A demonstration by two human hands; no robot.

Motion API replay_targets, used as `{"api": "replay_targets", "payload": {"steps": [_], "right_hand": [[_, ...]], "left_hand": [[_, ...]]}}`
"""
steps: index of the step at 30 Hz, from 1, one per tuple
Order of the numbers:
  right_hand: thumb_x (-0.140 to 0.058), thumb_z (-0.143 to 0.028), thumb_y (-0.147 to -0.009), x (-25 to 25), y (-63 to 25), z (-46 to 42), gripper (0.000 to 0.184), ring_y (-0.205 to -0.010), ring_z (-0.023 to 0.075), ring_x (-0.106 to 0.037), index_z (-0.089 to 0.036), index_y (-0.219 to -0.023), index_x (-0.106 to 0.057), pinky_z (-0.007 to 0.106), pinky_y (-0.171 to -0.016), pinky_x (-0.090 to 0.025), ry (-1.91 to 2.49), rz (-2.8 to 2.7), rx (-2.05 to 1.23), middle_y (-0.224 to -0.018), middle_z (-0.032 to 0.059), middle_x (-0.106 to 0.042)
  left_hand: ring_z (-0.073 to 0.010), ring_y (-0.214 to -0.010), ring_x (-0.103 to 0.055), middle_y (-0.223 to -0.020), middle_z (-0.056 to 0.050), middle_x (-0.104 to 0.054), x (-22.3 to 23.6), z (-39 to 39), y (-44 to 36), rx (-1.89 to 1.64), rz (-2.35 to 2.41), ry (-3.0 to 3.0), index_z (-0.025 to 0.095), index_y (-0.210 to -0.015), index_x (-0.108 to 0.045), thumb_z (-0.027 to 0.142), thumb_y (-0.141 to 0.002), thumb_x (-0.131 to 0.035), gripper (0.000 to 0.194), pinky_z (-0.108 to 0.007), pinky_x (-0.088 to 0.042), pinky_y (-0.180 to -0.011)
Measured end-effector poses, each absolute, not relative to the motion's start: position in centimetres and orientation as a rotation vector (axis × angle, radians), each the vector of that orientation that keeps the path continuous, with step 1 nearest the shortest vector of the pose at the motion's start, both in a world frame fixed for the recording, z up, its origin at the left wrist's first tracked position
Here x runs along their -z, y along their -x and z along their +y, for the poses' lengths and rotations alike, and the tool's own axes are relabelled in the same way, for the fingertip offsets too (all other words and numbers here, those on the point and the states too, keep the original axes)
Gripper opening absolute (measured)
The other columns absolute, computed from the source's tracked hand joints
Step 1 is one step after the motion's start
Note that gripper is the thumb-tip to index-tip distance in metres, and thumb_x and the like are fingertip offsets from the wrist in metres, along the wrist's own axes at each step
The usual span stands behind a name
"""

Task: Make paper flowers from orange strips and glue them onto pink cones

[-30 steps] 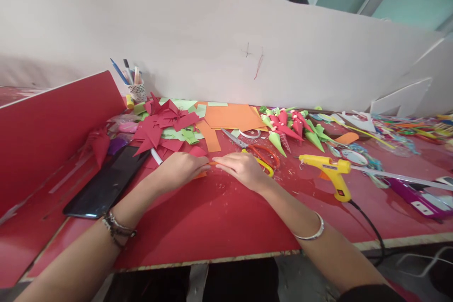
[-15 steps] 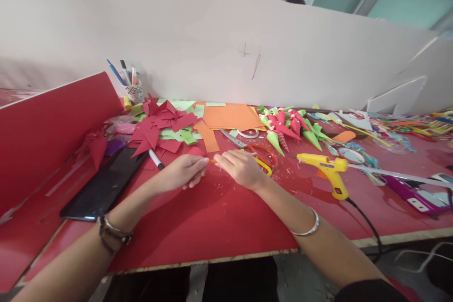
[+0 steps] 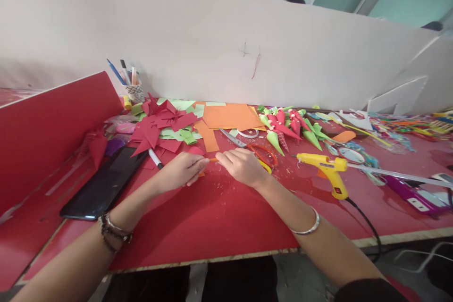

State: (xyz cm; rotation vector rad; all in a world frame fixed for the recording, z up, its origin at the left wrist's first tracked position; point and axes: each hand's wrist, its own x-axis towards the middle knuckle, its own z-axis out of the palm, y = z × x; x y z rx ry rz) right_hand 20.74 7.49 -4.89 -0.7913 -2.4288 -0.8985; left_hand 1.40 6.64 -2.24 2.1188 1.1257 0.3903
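A: What do your two hands hold, with the clock centred between them and 12 pointing away from you?

B: One orange paper strip (image 3: 213, 160), low over the tabletop (image 3: 212, 226). Your left hand (image 3: 182, 170) has its fingers closed at the strip's 9 o'clock end; your right hand (image 3: 244, 167) pinches the 3 o'clock end.

A: Which way does it point?

B: Its long axis runs from 9 to 3, straight across in front of you. Your fingers hide both ends, so whether it is rolled or folded you cannot tell.

A: And what can you count around it?

B: One glue gun (image 3: 323, 165) at 3 o'clock, nozzle toward your right hand. One phone (image 3: 102, 186) between 8 and 9, one pen (image 3: 155, 159) near 9, one cup (image 3: 135, 92) of pens between 10 and 11. Beyond your right hand, between 2 and 3, lie scissors (image 3: 236, 140), with one orange loop and one yellow; you cannot tell if they are one pair or two.

A: The heaps?

B: Red paper pieces (image 3: 146, 132) at 10, and red and green paper cones (image 3: 274, 141) at 2, overlap too much for you to count.
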Motion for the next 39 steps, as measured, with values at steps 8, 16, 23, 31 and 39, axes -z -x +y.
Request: {"api": "replay_targets", "payload": {"steps": [8, 16, 23, 31, 39], "right_hand": [[-0.037, -0.013, -0.086, 4.7, -20.7, 7.3, 0.018, -0.048, 0.0082, -0.041, -0.015, -0.074, -0.051, 0.025, -0.052, -0.025, 0.751, -2.352, 0.994, -0.051, -0.0046, -0.044], [-0.032, -0.03, -0.089, 5.2, -20.7, 7.4, 0.03, -0.043, 0.0072, -0.043, -0.017, -0.067, -0.047, 0.023, -0.046, -0.019, 0.964, -2.539, 0.527, -0.048, -0.004, -0.05], [-0.027, -0.03, -0.09, 5.1, -20.5, 7.3, 0.034, -0.039, 0.0074, -0.04, -0.016, -0.066, -0.047, 0.024, -0.043, -0.013, 1.019, -2.61, 0.505, -0.045, -0.0033, -0.047], [-0.028, -0.012, -0.086, 4.9, -20.6, 7.2, 0.029, -0.041, 0.0076, -0.04, -0.016, -0.063, -0.046, 0.024, -0.045, -0.016, 0.919, -2.569, 0.649, -0.048, -0.0032, -0.047], [-0.028, -0.017, -0.089, 5.3, -20.4, 7.3, 0.029, -0.045, 0.0073, -0.042, -0.015, -0.067, -0.047, 0.026, -0.047, -0.019, 0.937, -2.57, 0.723, -0.051, -0.0027, -0.049]], "left_hand": [[-0.0047, -0.026, -0.018, -0.027, 0.01, -0.026, 2.7, 6.9, -1.2, -0.362, 0.911, -1.467, 0.019, -0.054, -0.028, 0.047, -0.084, -0.029, 0.041, -0.019, -0.023, -0.036], [-0.011, -0.049, -0.045, -0.054, 0.0, -0.053, 2.6, 7.4, -0.5, -0.515, 1.157, -2.546, 0.017, -0.065, -0.05, 0.046, -0.085, -0.03, 0.041, -0.022, -0.03, -0.05], [-0.0109, -0.047, -0.04, -0.05, 0.0, -0.048, 3.2, 8.2, 0.0, -0.426, 1.072, -2.945, 0.016, -0.06, -0.051, 0.043, -0.088, -0.022, 0.048, -0.023, -0.027, -0.049], [-0.007, -0.039, -0.039, -0.041, 0.005, -0.042, 2.8, 7.2, -0.7, -0.446, 1.096, -2.234, 0.017, -0.053, -0.035, 0.04, -0.086, -0.028, 0.041, -0.019, -0.029, -0.044], [-0.0063, -0.032, -0.036, -0.031, 0.007, -0.038, 3.1, 7.4, -1.0, -0.407, 1.082, -1.732, 0.017, -0.051, -0.034, 0.047, -0.082, -0.034, 0.043, -0.02, -0.032, -0.043]]}}
